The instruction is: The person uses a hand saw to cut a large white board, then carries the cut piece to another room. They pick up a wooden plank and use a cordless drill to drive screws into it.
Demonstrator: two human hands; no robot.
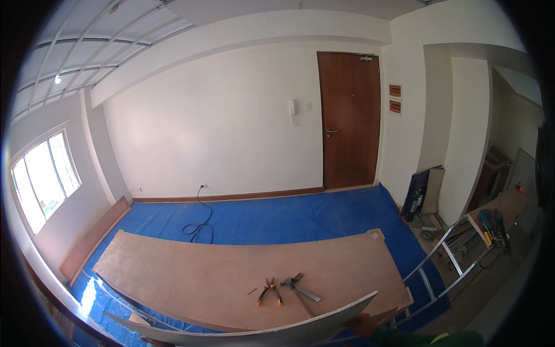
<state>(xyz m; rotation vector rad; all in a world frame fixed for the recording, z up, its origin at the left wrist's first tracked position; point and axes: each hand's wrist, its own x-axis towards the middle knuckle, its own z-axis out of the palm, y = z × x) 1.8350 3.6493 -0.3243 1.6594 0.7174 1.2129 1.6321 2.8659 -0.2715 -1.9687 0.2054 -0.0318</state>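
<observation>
A thin grey-white board [248, 338] stretches across the bottom of the view, its far edge tilted over the plywood-topped surface [191, 260]. My right hand [363, 325] grips it near its right end, with the fingers partly hidden. Low at the left, only a small part of my left hand [151, 342] shows, closed at the board's lower edge. Beyond the board lie pliers [270, 291] with orange and black handles, spread apart. To their right is a hammer [303, 299], its handle partly covered by the board, with another metal tool beside its head.
Blue sheeting [277, 214] covers the floor, with a black cable [199, 225] running from a wall outlet. On the right stand an aluminium ladder [428, 283] and a power tool [494, 225]. A brown door [350, 121] is in the far wall; a window [46, 179] is at left.
</observation>
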